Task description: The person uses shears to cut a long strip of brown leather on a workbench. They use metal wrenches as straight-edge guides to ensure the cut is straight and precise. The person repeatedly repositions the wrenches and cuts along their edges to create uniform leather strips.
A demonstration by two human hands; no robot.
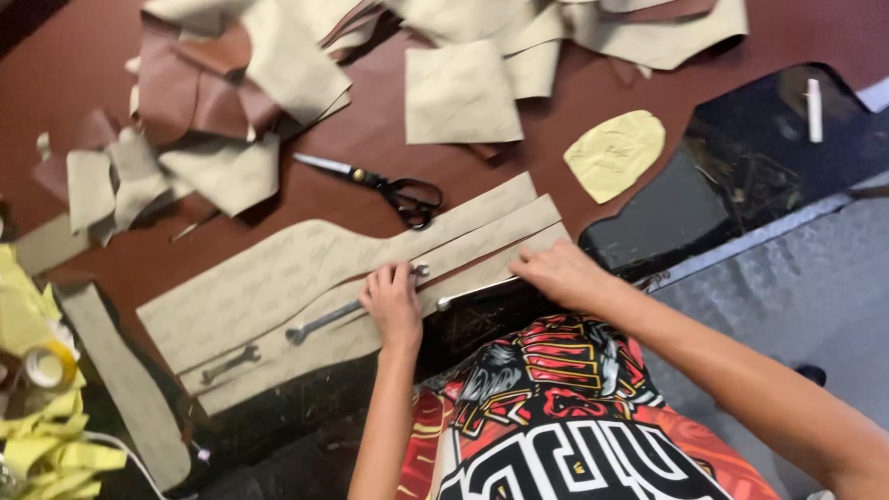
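Steel wrench (324, 321) slants lower-left to upper-right.

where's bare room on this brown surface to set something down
Bare brown leather surface shows between the black-handled scissors and the square tan piece above. Another patch lies between that square and the yellow oval piece. Crowded: the scrap pile top left, and the long tan strips under left hand and right hand.

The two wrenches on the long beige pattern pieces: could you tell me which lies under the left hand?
The larger, shinier wrench, running under the left hand; the smaller, darker wrench lies apart, further left.
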